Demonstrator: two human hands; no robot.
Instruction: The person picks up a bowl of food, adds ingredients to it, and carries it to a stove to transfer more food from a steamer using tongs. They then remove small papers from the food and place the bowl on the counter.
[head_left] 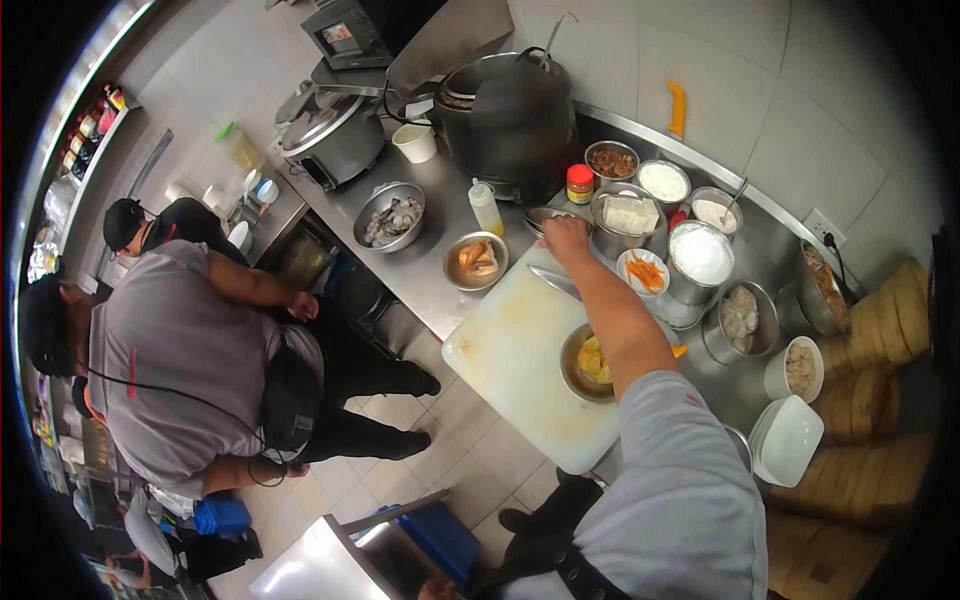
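My right hand [567, 238] reaches over the far edge of the white cutting board [500, 345], fingers bent together at a small metal bowl [545, 214]; what they hold, if anything, is hidden. A knife [553, 281] lies on the board just below this hand. Beneath my right forearm stands a metal bowl [570, 372] with yellow food [594, 360]. Only a small part of my left hand [437, 589] shows at the bottom edge, low and away from the board, its fingers unclear.
Metal containers, a bowl of orange strips [643, 271] and a red-lidded jar [580, 184] crowd the right. A large dark pot [505, 130] stands behind. Bamboo steamers [860, 400] line the far right. Two co-workers [185, 350] stand at the left.
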